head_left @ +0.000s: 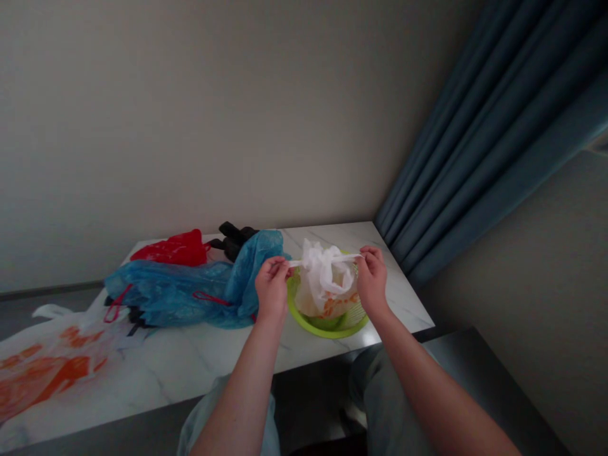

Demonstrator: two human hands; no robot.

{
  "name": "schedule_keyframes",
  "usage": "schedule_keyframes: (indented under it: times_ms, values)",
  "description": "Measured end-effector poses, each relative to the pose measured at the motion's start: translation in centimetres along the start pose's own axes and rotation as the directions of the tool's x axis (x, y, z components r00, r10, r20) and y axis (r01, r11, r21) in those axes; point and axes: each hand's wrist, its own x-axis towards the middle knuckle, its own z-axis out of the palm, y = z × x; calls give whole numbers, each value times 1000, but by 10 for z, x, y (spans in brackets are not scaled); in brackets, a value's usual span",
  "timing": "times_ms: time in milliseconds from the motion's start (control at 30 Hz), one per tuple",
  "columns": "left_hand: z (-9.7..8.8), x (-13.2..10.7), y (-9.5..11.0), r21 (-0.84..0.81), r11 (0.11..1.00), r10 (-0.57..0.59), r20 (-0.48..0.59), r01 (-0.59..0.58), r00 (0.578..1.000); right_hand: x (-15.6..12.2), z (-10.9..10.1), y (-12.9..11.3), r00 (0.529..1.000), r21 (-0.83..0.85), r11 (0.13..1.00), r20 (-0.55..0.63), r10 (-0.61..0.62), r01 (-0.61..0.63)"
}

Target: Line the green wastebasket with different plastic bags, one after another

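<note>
On the white marble-look counter (pixel 199 354), a lime-green plastic basket (pixel 327 332) sat toward the right end, and a white bag (pixel 325 285) filled most of it. The bag's lower side carried an orange print, and its crumpled top rose well above the basket's rim. What lay inside the bag could not be seen. A thin white handle (pixel 323 259) of the bag ran almost level across its top, pulled taut between the two hands. The left hand (pixel 272 288) pinched one end of the handle between thumb and curled fingers, just beyond the basket's left rim. The right hand (pixel 372 280) pinched the other end in the same way, just beyond the right rim. Neither hand was spread, and both wrists were slightly bent, with the bare forearms rising from the bottom of the view and angling inward. Just beside the left hand lay a crumpled blue bag (pixel 180 294) with a red drawstring (pixel 209 297). Behind it were a red bag (pixel 173 250) and a dark black bundle (pixel 232 240), its exact form hard to tell. A flattened white bag (pixel 52 373) with a large orange print lay at the counter's near left end.
</note>
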Motion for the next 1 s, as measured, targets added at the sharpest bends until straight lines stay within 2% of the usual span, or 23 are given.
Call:
schedule_keyframes:
  times_ms: [67, 133, 267, 367, 500, 633, 767, 933, 1000]
  values:
    - [-1, 1, -1, 6, 1000, 28, -51, -27, 998, 1, 1, 3, 995, 8, 999, -83, 52, -51]
    - [1, -2, -1, 42, 998, 49, -52, -46, 997, 1, 2, 7, 990, 32, 996, -113, 82, -79]
    - [3, -8, 4, 163, 978, 133, 13, -134, 991, 3, 0, 12, 985, 133, 981, -79, 152, -141]
    - [3, -10, 6, 151, 974, 161, 50, -167, 986, 4, -3, 7, 986, 209, 966, -31, 164, -154]
    - [4, -13, 10, 113, 980, 151, 109, -163, 983, 0, -5, -6, 996, 185, 981, 73, 52, -65]
    - [6, -22, 17, 103, 983, 133, 159, -150, 978, -4, -5, -11, 982, -7, 998, 178, -63, 65]
    - [10, -34, 24, 154, 968, 155, 249, -197, 956, -9, 0, -8, 945, -93, 982, 301, -131, 166]
    - [13, -44, 22, 273, 911, 175, 422, -309, 890, -14, 4, -8, 885, -59, 960, 407, -228, 274]
    - [14, -45, 19, 320, 880, 188, 444, -351, 876, -14, 3, -10, 843, -38, 945, 464, -272, 326]
